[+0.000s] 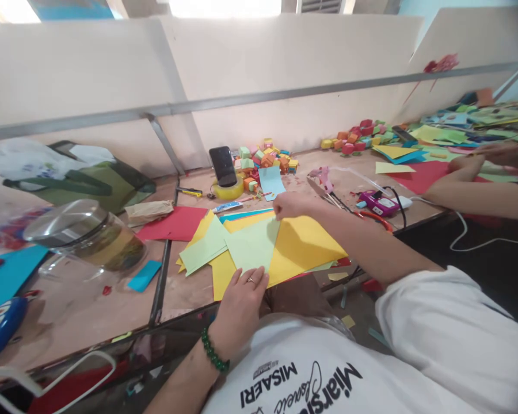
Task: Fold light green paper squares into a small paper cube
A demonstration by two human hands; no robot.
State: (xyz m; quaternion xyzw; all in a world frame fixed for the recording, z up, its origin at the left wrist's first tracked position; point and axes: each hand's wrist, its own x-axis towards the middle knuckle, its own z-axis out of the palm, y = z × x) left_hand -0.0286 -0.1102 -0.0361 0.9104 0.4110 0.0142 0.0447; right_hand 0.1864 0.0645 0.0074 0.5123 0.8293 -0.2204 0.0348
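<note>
A light green sheet of paper point(254, 240) lies on a stack of yellow paper point(308, 244) at the front edge of the table. My left hand point(244, 296), with a ring and a green bead bracelet, rests with its fingers laid flat on the near edge of the green sheet. At that sheet's far right corner, my right hand point(288, 206) is closed, its fingers curled under; what they grip, if anything, is hidden. More light green paper point(207, 247) overlaps the stack on the left. Blue and red edges show among the sheets.
Behind the stack stand a phone point(223, 165) on a tape roll point(228, 188) and a pile of small paper cubes point(267, 161). Scissors point(328, 192) and a purple device point(379, 203) lie right. A lidded jar point(90, 236) stands left. Another person's hands point(470, 169) work far right.
</note>
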